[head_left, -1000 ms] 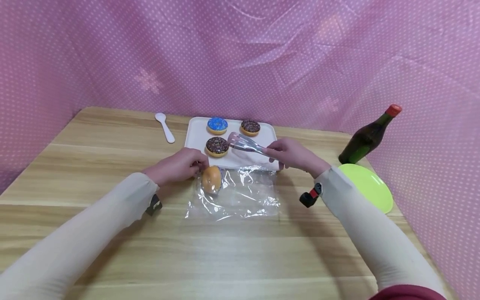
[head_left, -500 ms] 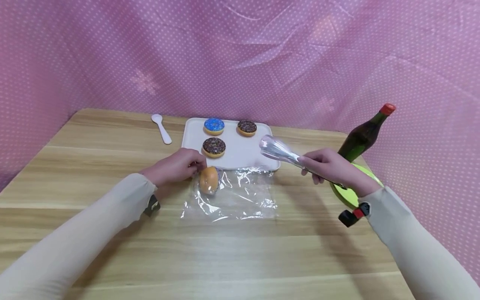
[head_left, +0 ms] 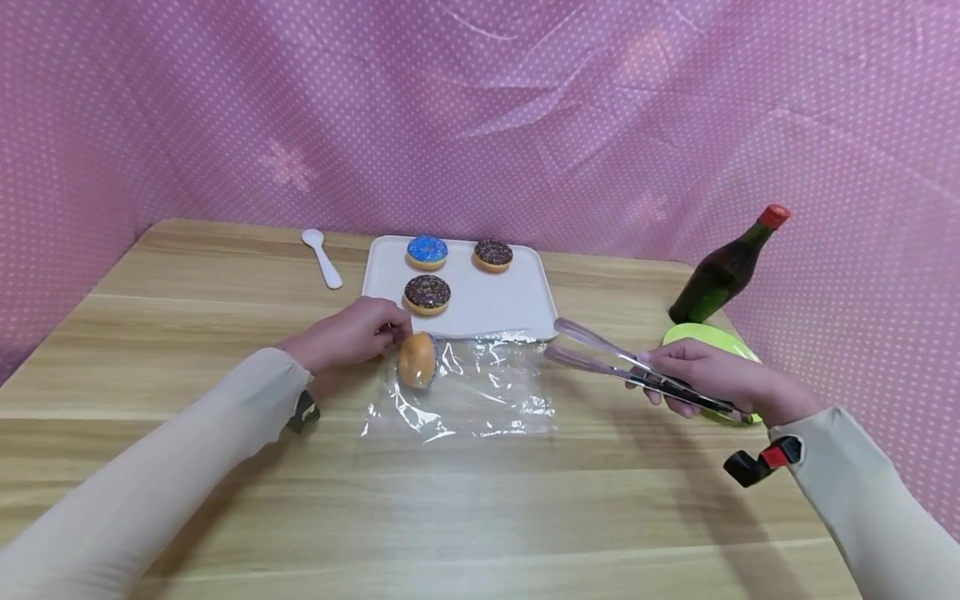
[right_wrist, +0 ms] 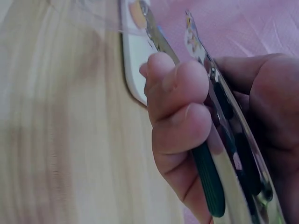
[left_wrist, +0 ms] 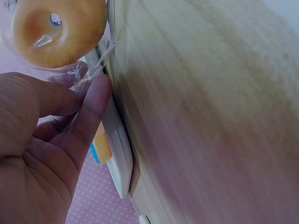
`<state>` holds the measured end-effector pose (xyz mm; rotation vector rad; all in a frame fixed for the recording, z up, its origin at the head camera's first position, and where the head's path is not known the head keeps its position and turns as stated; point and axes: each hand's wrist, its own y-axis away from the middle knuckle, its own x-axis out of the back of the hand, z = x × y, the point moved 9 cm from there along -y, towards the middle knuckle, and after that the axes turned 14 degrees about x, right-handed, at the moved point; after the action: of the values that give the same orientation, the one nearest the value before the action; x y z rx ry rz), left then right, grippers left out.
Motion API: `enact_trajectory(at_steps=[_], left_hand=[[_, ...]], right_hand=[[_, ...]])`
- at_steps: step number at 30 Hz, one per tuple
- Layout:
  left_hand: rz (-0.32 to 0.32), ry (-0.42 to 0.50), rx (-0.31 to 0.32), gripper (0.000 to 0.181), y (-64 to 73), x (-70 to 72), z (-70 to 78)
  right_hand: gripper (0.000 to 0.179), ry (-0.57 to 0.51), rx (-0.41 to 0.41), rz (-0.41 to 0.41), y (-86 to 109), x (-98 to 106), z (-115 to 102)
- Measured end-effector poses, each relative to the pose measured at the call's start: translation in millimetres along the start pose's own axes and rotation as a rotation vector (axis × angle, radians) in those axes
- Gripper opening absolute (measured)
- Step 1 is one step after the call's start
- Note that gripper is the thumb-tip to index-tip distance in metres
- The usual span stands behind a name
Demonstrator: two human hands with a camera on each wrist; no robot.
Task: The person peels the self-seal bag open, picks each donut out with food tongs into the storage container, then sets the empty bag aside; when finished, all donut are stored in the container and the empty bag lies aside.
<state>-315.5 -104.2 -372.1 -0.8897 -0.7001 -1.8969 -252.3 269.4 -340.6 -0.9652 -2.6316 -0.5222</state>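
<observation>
My left hand point(head_left: 352, 335) pinches the edge of a clear plastic bag point(head_left: 480, 400) between thumb and fingers. Inside the bag a doughnut point(head_left: 416, 362) stands tilted, its plain tan side showing; the left wrist view shows that doughnut point(left_wrist: 81, 28) just beyond the fingertips. Metal tongs point(head_left: 607, 360) with dark grips are held in my right hand point(head_left: 712, 379), their two arms spread apart with nothing between the tips. Behind the bag lies a white tray point(head_left: 495, 312) bearing a blue-iced doughnut point(head_left: 427, 252) and two chocolate-iced doughnuts, one at the front left point(head_left: 427, 295), one at the back point(head_left: 492, 255).
A white spoon point(head_left: 322, 260) lies left of the tray. On the right, a dark green bottle point(head_left: 716, 279) with a red cap stands behind a lime-green plate point(head_left: 701, 333), which my right hand partly hides. Pink dotted cloth point(head_left: 480, 125) hangs behind the wooden table point(head_left: 450, 525).
My right hand has moved right and nearer me, carrying the tongs from over the tray to beside the bag. The tongs' arms have spread apart. My left hand keeps its place.
</observation>
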Motion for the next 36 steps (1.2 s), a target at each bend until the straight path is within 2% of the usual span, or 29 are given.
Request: enact_trajectory(at_steps=[6,17,21,27,36], left_hand=[[0.002,0.003,-0.001,0.029,0.1,0.1,0.4],[0.016,0.007,-0.026,0.028,-1.0,-0.5,1.9],[0.017,0.004,-0.014,0.027,0.1,0.0,1.3],[0.025,0.006,-0.018,0.026,0.2,1.6,1.5],[0.016,0.006,-0.006,0.024,-0.1,-1.2,1.3]], right_hand=[[0.049,-0.035,-0.027,-0.071,-2.3,-19,12],[0.046,0.031,-0.072,-0.034,-33.6,-40,17],[0.040,0.076,-0.010,-0.046,-50.1,-51,6],[0.029,0.211,0.116,-0.056,-74.2,-67,-17],[0.024,0.217,0.211,-0.087,-92.9,-84,-30]])
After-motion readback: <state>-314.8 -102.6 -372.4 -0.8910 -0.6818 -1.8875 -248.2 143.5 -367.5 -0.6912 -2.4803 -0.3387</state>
